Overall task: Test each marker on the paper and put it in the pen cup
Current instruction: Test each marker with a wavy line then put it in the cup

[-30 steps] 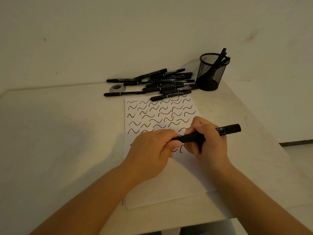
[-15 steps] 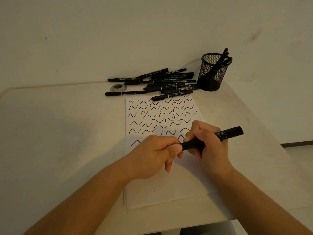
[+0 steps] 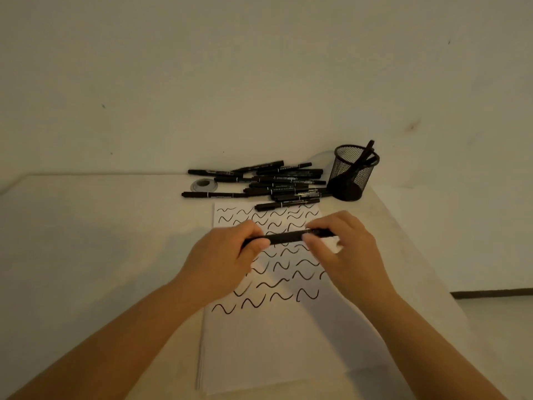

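I see white paper (image 3: 288, 342) under my hands (image 3: 219, 264) patterned with rows of black squiggles, black markers (image 3: 271, 183) beyond, a black mesh pen cup (image 3: 353, 174), and a cream surface (image 3: 86, 241).

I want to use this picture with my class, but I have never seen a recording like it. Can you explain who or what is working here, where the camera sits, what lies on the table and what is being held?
No machine here: a person works with bare hands. The one camera is worn on the head, looking forward and down. The left hand and right hand hold one black marker level between them, above a sheet of paper covered with wavy test strokes. Farther back on the table lies a pile of markers, a small round thing I cannot identify, and a mesh pen cup with some markers already in it.
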A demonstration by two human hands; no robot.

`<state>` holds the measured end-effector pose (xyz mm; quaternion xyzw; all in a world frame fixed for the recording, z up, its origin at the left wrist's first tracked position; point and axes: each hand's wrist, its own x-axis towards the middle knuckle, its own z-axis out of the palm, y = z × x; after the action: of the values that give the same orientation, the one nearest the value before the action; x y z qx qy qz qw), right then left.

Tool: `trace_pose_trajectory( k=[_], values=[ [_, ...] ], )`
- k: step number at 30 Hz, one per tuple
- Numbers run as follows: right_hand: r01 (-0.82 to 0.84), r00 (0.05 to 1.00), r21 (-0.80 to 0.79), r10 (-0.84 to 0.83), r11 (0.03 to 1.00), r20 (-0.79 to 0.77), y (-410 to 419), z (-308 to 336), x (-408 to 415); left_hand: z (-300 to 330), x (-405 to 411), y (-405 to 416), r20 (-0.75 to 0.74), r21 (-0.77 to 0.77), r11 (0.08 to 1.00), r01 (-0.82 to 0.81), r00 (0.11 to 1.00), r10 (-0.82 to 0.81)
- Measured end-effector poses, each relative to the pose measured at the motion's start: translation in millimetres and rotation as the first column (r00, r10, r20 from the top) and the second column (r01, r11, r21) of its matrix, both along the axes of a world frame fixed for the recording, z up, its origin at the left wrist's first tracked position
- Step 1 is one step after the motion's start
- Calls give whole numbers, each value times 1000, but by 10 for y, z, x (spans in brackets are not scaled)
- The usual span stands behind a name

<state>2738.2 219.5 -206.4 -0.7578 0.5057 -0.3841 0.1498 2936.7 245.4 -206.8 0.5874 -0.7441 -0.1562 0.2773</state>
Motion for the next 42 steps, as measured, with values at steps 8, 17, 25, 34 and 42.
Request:
trace_pose_trajectory(
  k=[8,17,25,34,42],
  values=[
    [-263,843,-445,-20,856,-537,-405,384,269,394,-16,-438,298,-323,946,-6,948,108],
    [180,965,-350,-234,919,-118,-1300,663,-26,375,826,-1437,435,-156,981,-117,883,174],
    [327,942,-215,-336,920,-4,-1677,530,-273,-45,1319,-2049,623,-4,980,-197,766,157],
    [379,916,-72,-385,923,-113,-1790,357,-320,-206,1315,-2192,779,-107,977,-182,595,197],
    [362,898,-46,-362,931,-248,-1862,268,-338,-272,1265,-2213,847,-136,978,-157,494,196]
  ],
)
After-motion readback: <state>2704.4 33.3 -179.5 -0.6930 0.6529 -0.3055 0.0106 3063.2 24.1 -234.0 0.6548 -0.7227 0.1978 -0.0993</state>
